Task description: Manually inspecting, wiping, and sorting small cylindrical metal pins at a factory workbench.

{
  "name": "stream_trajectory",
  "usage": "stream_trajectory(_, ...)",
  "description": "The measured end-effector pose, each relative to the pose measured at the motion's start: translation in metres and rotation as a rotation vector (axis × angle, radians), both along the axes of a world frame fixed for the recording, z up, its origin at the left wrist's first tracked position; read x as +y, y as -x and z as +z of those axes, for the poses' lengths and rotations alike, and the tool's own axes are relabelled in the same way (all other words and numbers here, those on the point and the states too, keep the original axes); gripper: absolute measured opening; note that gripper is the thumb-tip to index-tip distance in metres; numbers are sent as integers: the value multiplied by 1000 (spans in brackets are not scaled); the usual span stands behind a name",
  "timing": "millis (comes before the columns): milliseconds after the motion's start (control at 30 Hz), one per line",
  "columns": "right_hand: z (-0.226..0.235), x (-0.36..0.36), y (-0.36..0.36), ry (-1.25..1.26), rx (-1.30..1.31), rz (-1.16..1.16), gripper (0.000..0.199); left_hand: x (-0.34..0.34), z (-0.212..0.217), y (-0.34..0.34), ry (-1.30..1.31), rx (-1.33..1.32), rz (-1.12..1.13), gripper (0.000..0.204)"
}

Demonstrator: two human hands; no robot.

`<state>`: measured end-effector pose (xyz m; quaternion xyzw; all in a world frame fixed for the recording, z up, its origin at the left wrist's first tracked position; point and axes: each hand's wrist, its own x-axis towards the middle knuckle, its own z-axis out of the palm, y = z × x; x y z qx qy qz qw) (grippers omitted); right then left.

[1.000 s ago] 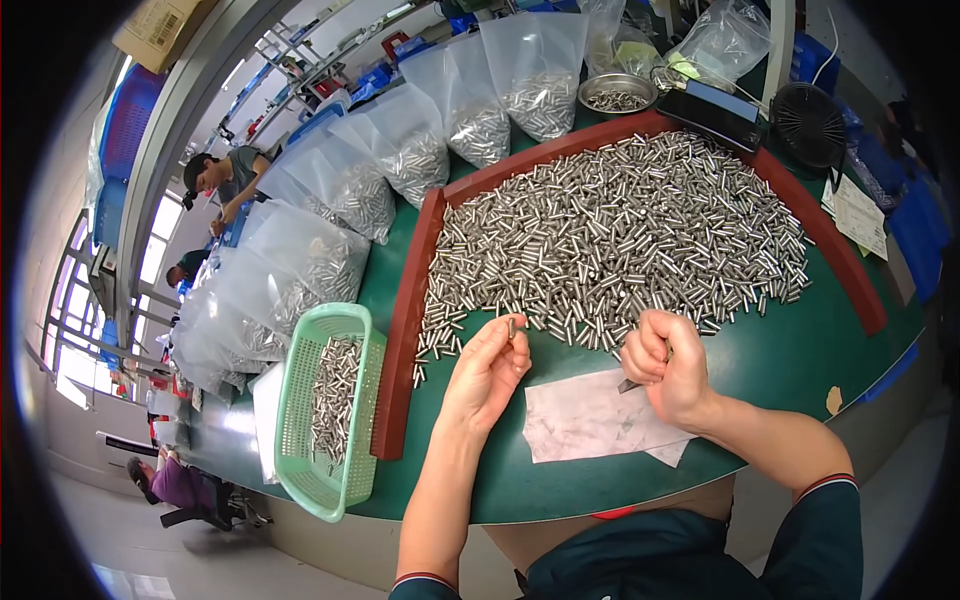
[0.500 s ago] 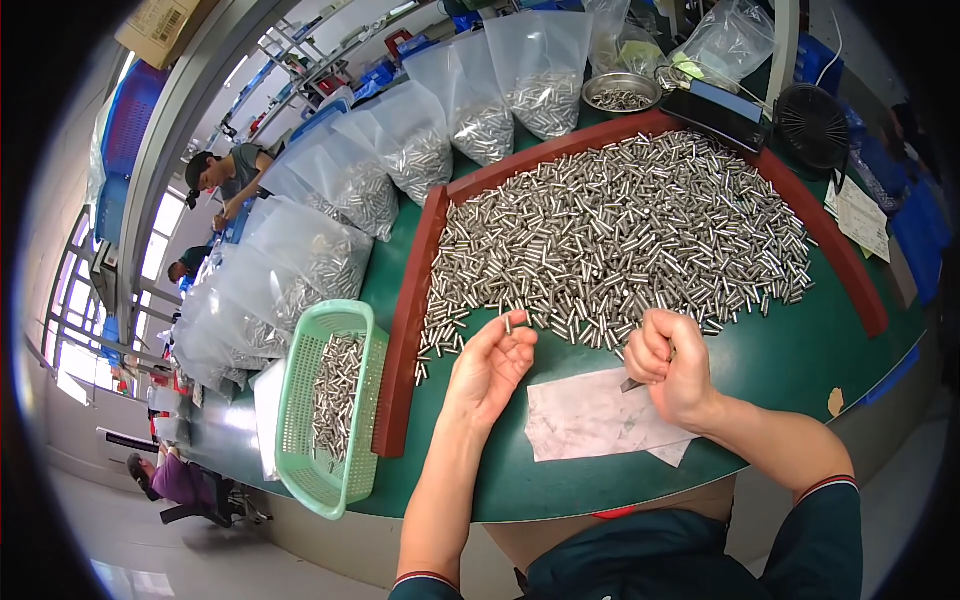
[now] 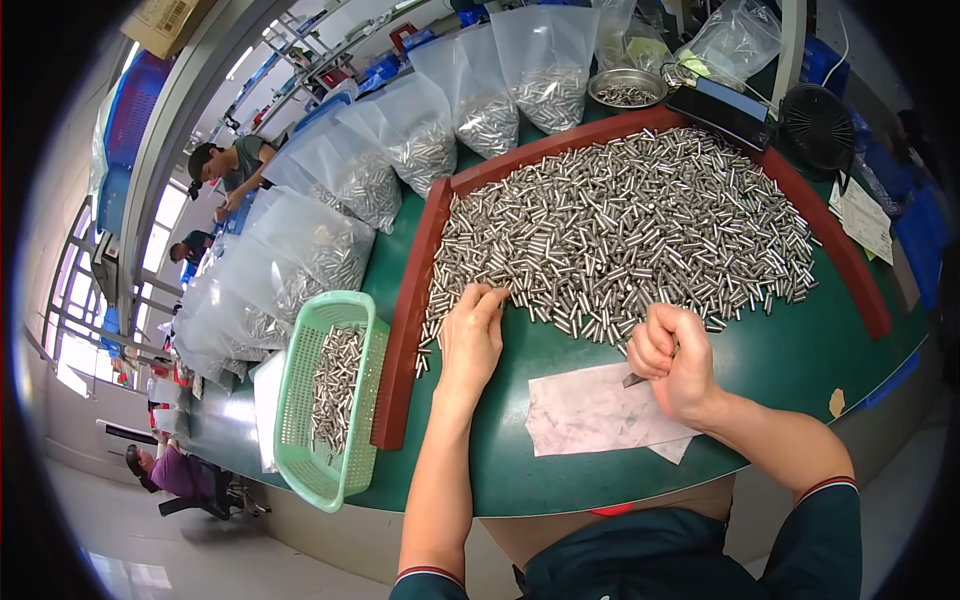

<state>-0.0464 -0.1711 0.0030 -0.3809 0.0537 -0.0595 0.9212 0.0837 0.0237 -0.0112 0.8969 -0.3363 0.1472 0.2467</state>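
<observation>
Short metal pins [image 3: 620,230] lie in a wide heap on the green table in front of me. At the heap's near left edge is my left hand [image 3: 470,335], palm down, with thumb and fingers drawn together among the pins. Whatever lies between those fingertips is hidden. My right hand [image 3: 675,360] is closed in a fist above a stained whitish cloth [image 3: 590,410]. From the bottom of that fist sticks the dark flat end of a tool [image 3: 632,380]; the rest of it is covered by the fingers.
Red-brown rails [image 3: 415,320] border the heap. A green plastic basket [image 3: 285,430] with pins stands left of it. Bags of pins [image 3: 365,190] line the far left. Behind are a metal bowl [image 3: 655,87], a dark device [image 3: 720,117] and a black fan [image 3: 815,125].
My left hand has turned from palm up, with a pin at its fingertips, to palm down, and moved slightly left and away onto the heap's edge. The right hand stays nearly still.
</observation>
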Motion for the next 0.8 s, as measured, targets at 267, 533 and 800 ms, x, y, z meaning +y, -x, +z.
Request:
stream_trajectory(267,1,-2,0,-26,8,-7,31,-6,-3,4,70,72,45,16)
stream_trajectory(533,0,-1,0,36,-3,24,33,-6,-9,2,80,58,190,12)
stream_trajectory(800,-2,-3,-1,27,18,7,33,2,8,13,668,1012,67,10)
